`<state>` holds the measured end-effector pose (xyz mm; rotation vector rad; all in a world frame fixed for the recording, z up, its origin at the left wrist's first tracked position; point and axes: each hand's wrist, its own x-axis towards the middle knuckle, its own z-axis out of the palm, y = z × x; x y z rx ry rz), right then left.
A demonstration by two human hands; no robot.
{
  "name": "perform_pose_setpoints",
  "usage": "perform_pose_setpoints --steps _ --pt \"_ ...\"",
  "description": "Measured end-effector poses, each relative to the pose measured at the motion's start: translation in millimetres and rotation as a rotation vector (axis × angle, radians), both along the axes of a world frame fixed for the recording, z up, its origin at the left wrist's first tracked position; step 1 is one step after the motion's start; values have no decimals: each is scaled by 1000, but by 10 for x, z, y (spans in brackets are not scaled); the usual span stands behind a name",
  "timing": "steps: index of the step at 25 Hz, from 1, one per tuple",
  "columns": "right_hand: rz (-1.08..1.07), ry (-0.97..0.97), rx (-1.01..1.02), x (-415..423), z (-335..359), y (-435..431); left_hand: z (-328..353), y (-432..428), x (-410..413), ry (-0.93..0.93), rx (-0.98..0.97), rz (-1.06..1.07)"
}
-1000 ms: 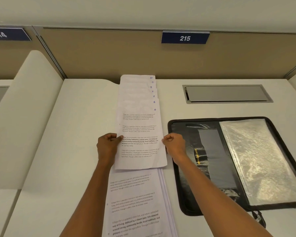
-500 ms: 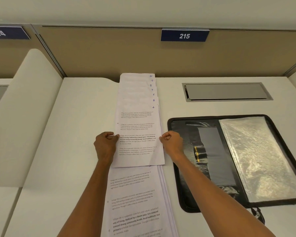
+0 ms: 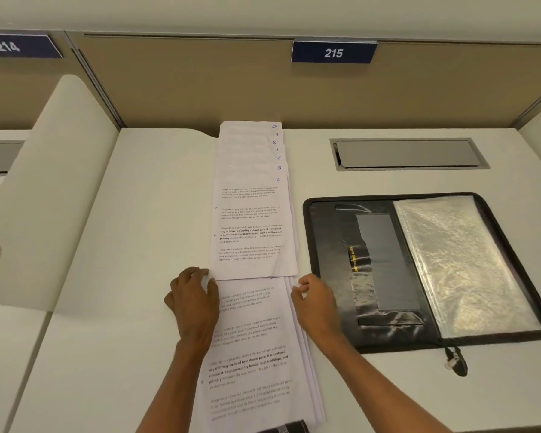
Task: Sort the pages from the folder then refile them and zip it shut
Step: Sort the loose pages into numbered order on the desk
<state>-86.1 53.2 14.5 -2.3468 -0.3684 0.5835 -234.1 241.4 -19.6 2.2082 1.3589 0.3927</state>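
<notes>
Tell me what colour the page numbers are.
Blue ink; the handwritten numbers on the white pages show best in head view.

White desk (image 3: pixel 132 232), partitioned. Down its middle lay a row of overlapped sheets (image 3: pixel 250 195), hand-numbered 10 to 4. Its near end lapped onto a thicker pile of printed pages (image 3: pixel 256 364) that ran to the front edge. Just right, a black zip folder (image 3: pixel 331 245) lay open flat. Behind it sat a flush metal hatch (image 3: pixel 409 153).

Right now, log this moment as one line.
phase: sorting | fanned pages: 10 down to 4 showing | left hand: touches unsorted stack | right hand: pinches stack edge | folder: open, unzipped
</notes>
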Motion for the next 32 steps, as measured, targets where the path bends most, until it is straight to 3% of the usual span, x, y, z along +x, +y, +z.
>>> perform_pose_setpoints --steps 11,19,23,28,32 --pt "146 226 -125 -310 -31 -288 19 -237 -215 -16 3 -1" --pt "143 617 125 -291 47 -569 29 -353 -355 -33 -46 26" --pt "69 682 246 -139 197 -612 289 -404 -381 -206 -269 94" --pt "-98 692 440 129 427 -513 640 -408 -361 -508 -750 93" --pt "-137 664 466 181 459 -412 662 -367 -311 -615 -879 101"
